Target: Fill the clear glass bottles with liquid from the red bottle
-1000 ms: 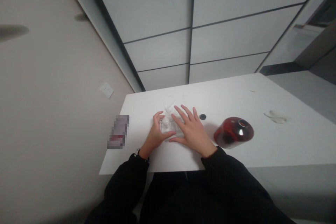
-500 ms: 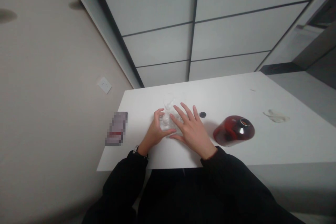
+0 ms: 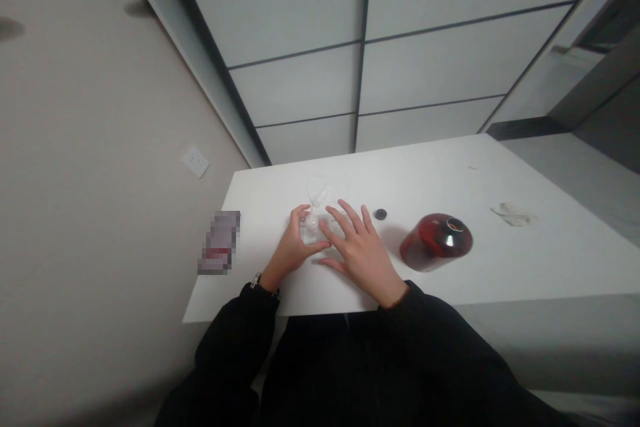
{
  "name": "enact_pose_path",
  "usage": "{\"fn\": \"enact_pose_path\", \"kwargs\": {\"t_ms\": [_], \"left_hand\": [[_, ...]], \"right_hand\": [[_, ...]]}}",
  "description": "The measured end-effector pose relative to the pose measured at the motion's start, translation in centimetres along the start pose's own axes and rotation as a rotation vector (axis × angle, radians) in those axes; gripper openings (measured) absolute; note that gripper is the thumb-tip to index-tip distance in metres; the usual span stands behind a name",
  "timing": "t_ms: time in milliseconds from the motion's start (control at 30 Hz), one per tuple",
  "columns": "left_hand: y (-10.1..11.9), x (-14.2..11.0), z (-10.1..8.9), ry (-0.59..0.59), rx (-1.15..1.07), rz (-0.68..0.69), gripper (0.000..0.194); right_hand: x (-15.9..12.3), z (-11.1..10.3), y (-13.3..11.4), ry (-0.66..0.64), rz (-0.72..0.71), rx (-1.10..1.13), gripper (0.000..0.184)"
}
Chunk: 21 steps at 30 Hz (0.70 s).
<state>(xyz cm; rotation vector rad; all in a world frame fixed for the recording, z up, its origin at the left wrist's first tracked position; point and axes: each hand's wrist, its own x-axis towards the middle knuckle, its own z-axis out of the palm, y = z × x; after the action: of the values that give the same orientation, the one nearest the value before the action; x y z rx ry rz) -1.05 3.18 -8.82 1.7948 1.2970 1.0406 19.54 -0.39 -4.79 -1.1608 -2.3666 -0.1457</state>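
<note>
My left hand [image 3: 291, 244] curves its fingers and thumb round the left side of a small clear container [image 3: 311, 235]. A whitish round piece [image 3: 312, 221] shows on top of it, between my fingers and thumb. My right hand [image 3: 358, 247] lies over the container's right part with its fingers spread. Its index fingertip is close to the round piece, and whether they touch I cannot tell. Just beyond my hands is a faint clear, curved object [image 3: 320, 193]. Much of the container is hidden by my right hand.
A small dark round cap [image 3: 381, 214] lies right of my right hand on the white table [image 3: 420, 173]. Farther right stands a dark red bottle [image 3: 435, 243], then a crumpled clear strip [image 3: 514, 215]. A blurred-out flat object [image 3: 220, 240] lies at the left edge.
The whole view has shifted slightly. Both hands stay around the clear container, in almost the same pose, with only slight finger movement on the right hand.
</note>
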Motion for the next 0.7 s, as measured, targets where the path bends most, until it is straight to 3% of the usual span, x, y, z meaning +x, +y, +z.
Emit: {"fn": "enact_pose_path", "kwargs": {"t_ms": [400, 567, 700], "left_hand": [[0.4, 0.0, 0.0, 0.001, 0.006, -0.013, 0.084], [0.5, 0.0, 0.0, -0.004, 0.022, 0.005, 0.080], [0.5, 0.1, 0.0, -0.009, 0.023, -0.002, 0.085]], "right_hand": [[-1.2, -0.5, -0.5, 0.037, -0.004, 0.064, 0.061], [-1.6, -1.0, 0.1, 0.090, -0.024, 0.192, 0.034], [-2.0, -0.8, 0.5, 0.245, 0.065, 0.327, 0.023]]}}
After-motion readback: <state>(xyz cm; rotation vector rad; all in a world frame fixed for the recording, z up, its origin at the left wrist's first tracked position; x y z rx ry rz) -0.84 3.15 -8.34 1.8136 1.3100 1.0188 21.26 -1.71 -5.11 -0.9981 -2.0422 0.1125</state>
